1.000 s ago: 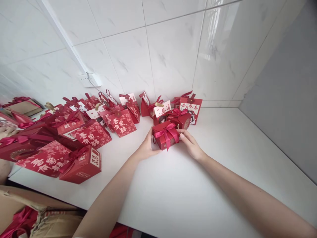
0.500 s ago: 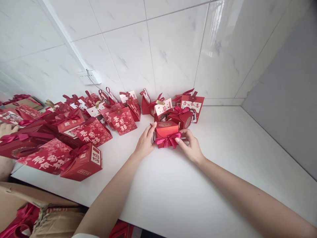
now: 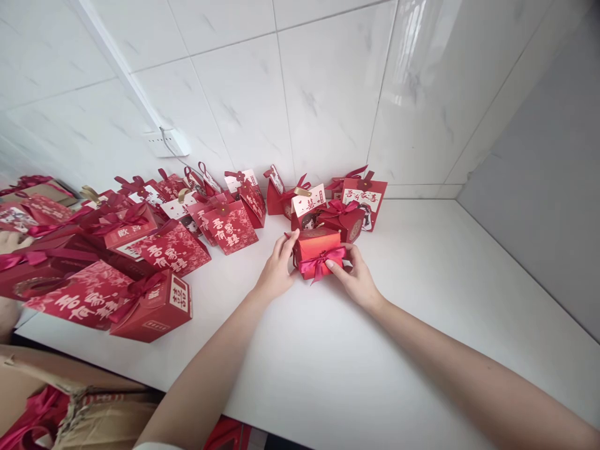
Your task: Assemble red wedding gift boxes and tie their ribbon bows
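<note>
A small red gift box (image 3: 319,245) with a magenta ribbon bow on its front sits between my two hands on the white table. My left hand (image 3: 278,267) grips its left side, index finger near the top corner. On the other side my right hand (image 3: 359,275) holds the right edge, its thumb on the bow's right end. Just behind stand a second red box with a bow (image 3: 344,219), a white-topped box (image 3: 308,203) with a gold loop, and a box with a white panel (image 3: 363,203).
Many red gift boxes (image 3: 229,228) crowd the left side of the white table (image 3: 300,369). Another person's hand (image 3: 10,240) shows at the far left edge. An open cardboard carton (image 3: 107,425) stands below the table at lower left. A tiled wall (image 3: 328,94) with a socket (image 3: 166,144) rises behind.
The gift box in my hands has tipped slightly and shifted a little to the right. My right thumb has moved left along the bow. The other person's hand has drawn back leftward.
</note>
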Motion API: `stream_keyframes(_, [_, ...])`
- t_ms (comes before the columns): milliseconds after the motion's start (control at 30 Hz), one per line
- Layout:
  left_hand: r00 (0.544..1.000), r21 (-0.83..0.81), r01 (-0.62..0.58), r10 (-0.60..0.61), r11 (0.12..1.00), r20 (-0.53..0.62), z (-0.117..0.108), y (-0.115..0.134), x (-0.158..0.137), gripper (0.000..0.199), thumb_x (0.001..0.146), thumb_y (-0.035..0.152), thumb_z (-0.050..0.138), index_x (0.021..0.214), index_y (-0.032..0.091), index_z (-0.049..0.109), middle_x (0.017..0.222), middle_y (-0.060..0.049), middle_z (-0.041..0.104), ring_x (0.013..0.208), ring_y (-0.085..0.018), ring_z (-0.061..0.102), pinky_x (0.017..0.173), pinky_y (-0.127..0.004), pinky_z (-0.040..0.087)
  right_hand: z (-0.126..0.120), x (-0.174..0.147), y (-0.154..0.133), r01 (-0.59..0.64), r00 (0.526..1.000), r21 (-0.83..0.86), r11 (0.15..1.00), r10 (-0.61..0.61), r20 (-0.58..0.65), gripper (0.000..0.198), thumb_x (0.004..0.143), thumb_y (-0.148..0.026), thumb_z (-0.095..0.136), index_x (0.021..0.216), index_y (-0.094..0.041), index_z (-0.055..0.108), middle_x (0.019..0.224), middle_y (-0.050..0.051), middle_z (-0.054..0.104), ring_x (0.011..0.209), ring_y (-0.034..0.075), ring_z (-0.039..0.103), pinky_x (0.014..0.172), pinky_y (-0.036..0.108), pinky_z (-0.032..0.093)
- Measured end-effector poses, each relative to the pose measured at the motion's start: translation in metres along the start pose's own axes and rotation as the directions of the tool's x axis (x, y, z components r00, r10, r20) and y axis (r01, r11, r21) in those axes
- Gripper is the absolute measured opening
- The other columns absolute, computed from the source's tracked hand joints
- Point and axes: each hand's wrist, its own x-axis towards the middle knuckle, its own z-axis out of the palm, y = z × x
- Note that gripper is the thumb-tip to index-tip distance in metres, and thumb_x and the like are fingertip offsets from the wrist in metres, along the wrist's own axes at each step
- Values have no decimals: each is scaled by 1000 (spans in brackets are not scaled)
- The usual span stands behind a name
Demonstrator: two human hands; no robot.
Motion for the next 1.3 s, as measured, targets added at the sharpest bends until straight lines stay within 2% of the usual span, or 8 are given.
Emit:
stream_keyframes(100, [996,-232,82,-88,969,-12,3,-7,2,93,74,16,68,151,34,18,146,-14,29,119,-24,55,91,-35,55,1,-1,1,35,999,1,999,-35,24,42,86,-47,63,117,-24,46,123,8,57,107,21,58,91,35,50])
stream_keyframes(200, [989,-362,137,-149,922,-6,3,-11,5,93,69,18,73,147,33,26,145,-14,30,114,-23,57,84,-33,56,2,-2,1,41,997,-11,999,-40,59,46,85,-47,64,120,-26,45,126,8,56,109,22,57,85,35,52])
stream_keyframes(500, [960,-445,270,-273,854,60,-4,-13,5,95,61,18,76,143,26,30,147,-14,35,116,-27,57,80,-34,57,0,-6,0,115,990,-119,986,-103,98,48,84,-42,66,124,-26,46,130,9,55,104,23,60,81,38,56])
stream_keyframes(733, [973,-419,211,-233,883,-1,-7,-19,5,89,59,16,78,136,27,36,135,-10,48,120,-28,54,89,-37,53,-1,-8,-3,254,959,-164,953,-226,172,45,85,-41,66,124,-27,48,134,9,53,111,24,58,83,39,56])
stream_keyframes(867, [981,-373,165,-192,913,-38,-7,-13,4,88,60,19,79,136,26,35,138,-12,43,118,-27,55,95,-41,50,-4,-8,-3,210,971,-161,964,-187,150,29,95,-43,49,119,-27,48,124,8,59,108,24,60,81,38,55])
stream_keyframes(1000, [984,-347,139,-168,928,-53,-7,-7,4,89,60,24,82,135,28,35,142,-13,37,115,-27,56,93,-41,51,-3,-9,-1,168,983,-159,973,-153,100,38,94,-46,50,126,-26,42,124,10,58,108,25,61,78,39,55])
stream_keyframes(1133, [979,-303,45,-103,952,-177,-10,-8,6,89,59,21,83,134,33,35,138,-10,40,119,-25,53,101,-42,46,-2,-10,-2,236,971,-162,958,-226,76,41,96,-43,48,132,-27,38,137,11,48,112,24,58,83,39,54])
stream_keyframes(1300, [944,-255,-5,-79,967,-321,-15,-10,9,93,56,14,83,134,35,37,136,-9,40,126,-26,47,102,-42,46,-1,-10,-2,249,965,-164,955,-230,126,35,96,-40,48,128,-28,39,133,10,50,105,22,60,78,38,54])
